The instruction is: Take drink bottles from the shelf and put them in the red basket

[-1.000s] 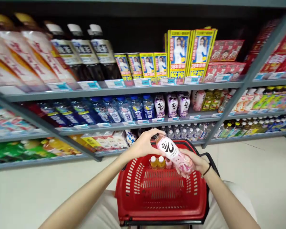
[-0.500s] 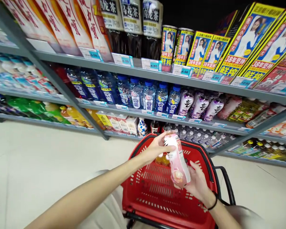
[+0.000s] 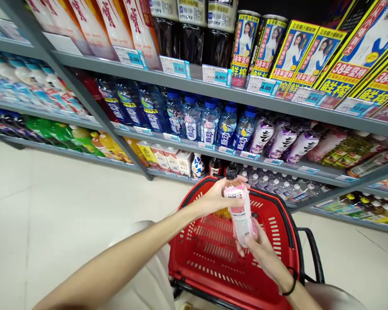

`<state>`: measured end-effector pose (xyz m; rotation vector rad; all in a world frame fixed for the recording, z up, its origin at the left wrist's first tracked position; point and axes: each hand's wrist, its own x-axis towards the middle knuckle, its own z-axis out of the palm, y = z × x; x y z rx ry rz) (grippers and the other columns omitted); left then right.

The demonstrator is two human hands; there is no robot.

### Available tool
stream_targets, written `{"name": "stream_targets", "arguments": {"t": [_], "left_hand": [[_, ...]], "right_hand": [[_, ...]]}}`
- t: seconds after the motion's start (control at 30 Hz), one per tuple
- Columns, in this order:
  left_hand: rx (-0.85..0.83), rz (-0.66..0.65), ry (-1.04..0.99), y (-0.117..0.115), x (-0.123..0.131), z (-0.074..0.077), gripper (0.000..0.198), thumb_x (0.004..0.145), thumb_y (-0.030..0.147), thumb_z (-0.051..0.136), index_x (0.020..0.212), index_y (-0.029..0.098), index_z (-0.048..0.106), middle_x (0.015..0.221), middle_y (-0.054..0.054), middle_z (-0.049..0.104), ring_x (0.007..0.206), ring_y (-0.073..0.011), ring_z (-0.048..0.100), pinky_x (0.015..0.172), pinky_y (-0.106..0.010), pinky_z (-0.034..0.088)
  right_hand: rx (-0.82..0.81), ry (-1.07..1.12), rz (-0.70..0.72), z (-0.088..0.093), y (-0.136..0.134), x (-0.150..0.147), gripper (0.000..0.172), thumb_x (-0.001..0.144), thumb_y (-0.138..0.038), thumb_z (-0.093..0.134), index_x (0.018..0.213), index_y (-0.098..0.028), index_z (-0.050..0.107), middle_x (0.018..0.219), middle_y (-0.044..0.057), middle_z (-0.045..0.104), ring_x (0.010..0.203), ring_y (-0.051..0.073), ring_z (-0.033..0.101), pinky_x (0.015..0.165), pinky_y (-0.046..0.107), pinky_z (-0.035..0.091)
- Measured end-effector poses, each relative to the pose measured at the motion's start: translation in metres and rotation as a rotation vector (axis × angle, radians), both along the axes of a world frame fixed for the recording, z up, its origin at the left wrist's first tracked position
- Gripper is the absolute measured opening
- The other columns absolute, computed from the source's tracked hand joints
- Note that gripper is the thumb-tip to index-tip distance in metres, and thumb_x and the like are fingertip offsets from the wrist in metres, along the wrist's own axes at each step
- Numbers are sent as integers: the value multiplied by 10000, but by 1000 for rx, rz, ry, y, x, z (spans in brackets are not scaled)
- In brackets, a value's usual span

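Observation:
A pink and white drink bottle (image 3: 241,213) with a black cap is held over the red shopping basket (image 3: 210,262), tilted with its cap end toward the shelves. My left hand (image 3: 220,199) wraps round its upper part, thumb across the label. Lower down, my right hand (image 3: 257,243) grips the base, with a dark band on the wrist. The label side with small print faces me. Inside the basket, behind my left hand, yellow-orange bottles (image 3: 223,213) show only in part.
Shelves hold blue-capped bottles (image 3: 209,122), purple and white bottles (image 3: 283,142) and yellow-and-blue cartons (image 3: 294,54). Price tags line the grey shelf edge (image 3: 142,73). The basket's black handle (image 3: 313,254) sticks out at the right. Pale floor tiles (image 3: 67,206) lie at the left.
The bottle has been turned in my hands, so a different label side, with small print, faces me. Its black cap now shows clearly. The view has shifted slightly.

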<state>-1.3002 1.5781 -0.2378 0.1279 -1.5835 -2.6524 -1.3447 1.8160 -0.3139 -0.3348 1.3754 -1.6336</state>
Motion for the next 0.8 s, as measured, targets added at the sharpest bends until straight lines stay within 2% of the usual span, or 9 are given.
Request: {"name": "stream_targets", "arguments": {"t": [0.07,0.13,0.23,0.3,0.37,0.43,0.53,0.6,0.8], "left_hand": [[-12,13,-16,1,-1,-2,671,668,309,935,1247,186,619,1274,-114,684,1085,-233,669,925,-355,512],[-17,45,-53,4,-2,-4,652,644,304,944,1204,178,634,1220,-101,688,1042,-224,662,897,-351,511],[89,121,-99,9,-3,-7,651,613,287,955,1175,179,645,1096,-66,692,936,-185,653,849,-329,508],[201,166,-136,11,-3,-8,660,596,277,961,1170,189,647,1047,-45,691,889,-167,653,826,-316,506],[270,182,-164,12,-4,-9,636,590,275,964,1135,185,650,1050,-52,700,885,-175,668,832,-330,512],[287,168,-146,11,-5,-10,595,599,278,963,1093,173,648,1088,-81,719,896,-196,686,844,-358,522],[249,142,-53,11,-6,-13,565,642,271,947,1115,173,653,1188,-122,725,972,-221,698,876,-372,524],[197,125,-5,12,-6,-14,561,687,268,925,1175,186,661,1256,-127,710,1060,-230,689,925,-370,514],[63,102,-1,15,-5,-10,504,719,258,903,1150,179,653,1191,-91,712,1046,-214,680,945,-369,511]], "right_hand": [[53,96,-57,-7,0,-1,608,764,-448,901,1196,-272,511,764,-22,685,621,157,589,605,277,478],[70,164,-96,-10,-1,-2,572,697,-382,954,1071,-269,536,855,-11,701,718,156,619,682,273,503],[36,84,-105,-3,-1,0,629,639,-373,987,1092,-269,564,895,-10,704,720,147,619,664,255,491],[-15,-113,-6,7,-1,1,558,755,-567,869,1113,-230,605,755,-14,661,564,122,542,558,249,436],[-77,-301,163,16,-1,3,603,886,-747,611,1041,-166,654,659,0,608,454,104,455,463,247,357],[-117,-371,263,21,-2,5,615,936,-741,528,990,-144,669,712,43,642,435,108,480,412,243,314],[-111,-311,184,22,0,6,405,913,-561,705,1043,-182,649,851,58,694,494,122,572,422,229,343],[-76,-273,104,20,2,6,401,884,-506,771,1103,-202,629,818,34,688,529,131,591,467,233,374],[22,-164,23,14,5,5,785,841,-473,844,1463,-254,418,793,11,706,590,149,604,534,248,396]]}}
